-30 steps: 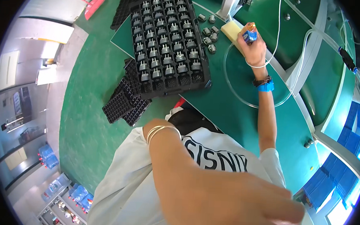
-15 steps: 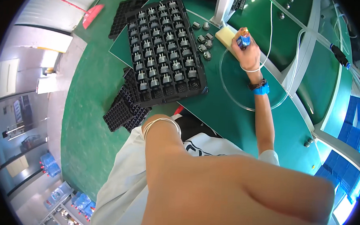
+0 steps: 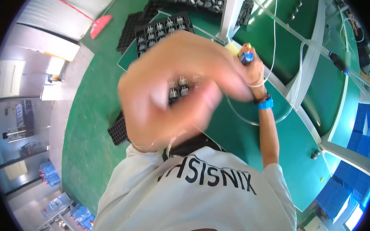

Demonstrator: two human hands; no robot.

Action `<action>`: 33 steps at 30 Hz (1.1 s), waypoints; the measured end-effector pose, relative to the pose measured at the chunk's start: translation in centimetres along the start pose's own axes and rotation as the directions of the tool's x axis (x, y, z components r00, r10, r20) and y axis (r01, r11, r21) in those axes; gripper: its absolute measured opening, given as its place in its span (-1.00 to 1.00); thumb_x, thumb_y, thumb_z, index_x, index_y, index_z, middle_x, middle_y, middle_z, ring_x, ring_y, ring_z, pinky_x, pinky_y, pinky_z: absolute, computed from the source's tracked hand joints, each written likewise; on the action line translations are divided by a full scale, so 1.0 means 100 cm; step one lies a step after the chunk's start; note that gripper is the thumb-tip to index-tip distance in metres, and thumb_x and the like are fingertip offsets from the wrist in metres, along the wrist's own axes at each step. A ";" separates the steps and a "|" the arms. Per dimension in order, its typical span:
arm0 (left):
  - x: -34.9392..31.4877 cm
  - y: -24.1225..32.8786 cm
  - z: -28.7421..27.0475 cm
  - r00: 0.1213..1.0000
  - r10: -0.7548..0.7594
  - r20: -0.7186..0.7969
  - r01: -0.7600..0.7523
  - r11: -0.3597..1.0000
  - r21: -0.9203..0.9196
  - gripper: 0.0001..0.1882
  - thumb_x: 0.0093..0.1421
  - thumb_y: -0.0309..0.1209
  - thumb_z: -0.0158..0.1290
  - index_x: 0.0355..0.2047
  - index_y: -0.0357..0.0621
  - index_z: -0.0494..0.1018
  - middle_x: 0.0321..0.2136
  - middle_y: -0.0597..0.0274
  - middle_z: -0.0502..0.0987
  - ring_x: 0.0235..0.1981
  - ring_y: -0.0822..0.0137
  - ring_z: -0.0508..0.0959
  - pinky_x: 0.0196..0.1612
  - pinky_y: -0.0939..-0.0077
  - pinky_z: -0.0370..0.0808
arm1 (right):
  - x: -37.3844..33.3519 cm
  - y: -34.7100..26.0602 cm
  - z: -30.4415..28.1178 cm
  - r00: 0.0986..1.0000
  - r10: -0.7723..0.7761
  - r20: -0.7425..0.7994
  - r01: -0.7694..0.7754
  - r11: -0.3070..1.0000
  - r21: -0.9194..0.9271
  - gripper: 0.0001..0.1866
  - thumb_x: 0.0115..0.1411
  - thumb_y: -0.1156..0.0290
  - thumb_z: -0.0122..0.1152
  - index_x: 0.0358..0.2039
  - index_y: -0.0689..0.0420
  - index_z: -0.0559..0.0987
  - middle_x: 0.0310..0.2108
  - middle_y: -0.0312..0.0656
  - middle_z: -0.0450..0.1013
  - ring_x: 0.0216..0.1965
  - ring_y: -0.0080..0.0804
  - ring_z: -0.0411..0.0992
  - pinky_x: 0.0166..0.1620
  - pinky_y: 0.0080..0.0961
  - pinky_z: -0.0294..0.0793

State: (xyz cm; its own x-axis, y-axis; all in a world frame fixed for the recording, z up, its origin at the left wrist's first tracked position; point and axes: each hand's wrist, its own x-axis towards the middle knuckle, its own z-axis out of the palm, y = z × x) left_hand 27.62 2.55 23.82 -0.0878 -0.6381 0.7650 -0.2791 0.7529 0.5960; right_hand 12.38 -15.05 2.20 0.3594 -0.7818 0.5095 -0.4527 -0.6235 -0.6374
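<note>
My left hand (image 3: 147,109) is large, close and blurred, its fingers and thumb curved with a gap between them. Nothing shows in that gap but part of the black tray (image 3: 190,23) behind, which has pockets of pronged metal parts (image 3: 159,29). Most of this tray is hidden by the hand. At the right, my right hand (image 3: 255,70) is wrapped round a blue hand tool (image 3: 246,57) with a copper-coloured top. A pale yellow block (image 3: 232,47) lies beside it on the green table (image 3: 267,149).
Another black tray (image 3: 190,6) of metal parts stands at the back. A white post (image 3: 229,17) rises beyond my right hand, and a clear hose (image 3: 239,115) loops over the table. Stacked dark trays (image 3: 118,131) lie at the left. A red dustpan (image 3: 100,25) is on the floor.
My left hand has swung from the lower edge up and away, and now covers much of the tray. The right hand keeps its grip on the tool. The view has shifted slightly.
</note>
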 end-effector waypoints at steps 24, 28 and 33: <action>-0.094 -0.213 -0.152 0.858 -0.504 -0.099 0.300 0.336 0.893 -0.87 -0.02 -0.64 -0.04 -0.42 -0.22 0.35 -0.47 0.05 0.34 -0.36 0.09 0.37 -0.28 0.35 0.31 | -0.006 -0.014 -0.014 0.999 0.041 0.010 -0.042 0.994 0.103 -0.57 -0.11 0.18 0.26 -0.28 0.14 0.39 -0.48 0.02 0.40 -0.46 0.03 0.39 -0.42 -0.21 0.38; -0.098 -0.221 -0.166 0.842 -0.500 -0.202 0.489 0.552 0.675 -0.86 0.11 -0.56 -0.10 -0.28 -0.20 0.33 -0.41 0.18 0.33 -0.34 0.31 0.37 -0.21 0.54 0.30 | -0.004 -0.014 -0.019 0.998 0.057 0.024 -0.059 0.997 0.057 -0.54 -0.12 0.20 0.25 -0.23 0.12 0.37 -0.47 -0.03 0.39 -0.43 -0.05 0.40 -0.39 -0.25 0.40; -0.094 -0.168 -0.142 0.553 -0.801 -0.229 0.767 0.596 -0.236 -0.81 0.24 -0.42 -0.15 -0.14 -0.13 0.28 -0.25 0.28 0.39 -0.25 0.51 0.39 -0.15 0.70 0.31 | 0.000 -0.010 -0.016 0.993 0.096 0.071 -0.100 0.993 0.064 -0.59 -0.07 0.29 0.19 -0.20 0.12 0.33 -0.39 -0.02 0.37 -0.42 0.02 0.38 -0.40 -0.21 0.38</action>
State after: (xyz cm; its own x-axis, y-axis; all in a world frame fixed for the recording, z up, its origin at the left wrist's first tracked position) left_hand 46.66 -1.77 10.08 0.3940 -0.9191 0.0010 -0.0082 -0.0024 1.0000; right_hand 11.54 -14.39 3.78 0.3713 -0.8359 0.4041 -0.4337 -0.5410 -0.7206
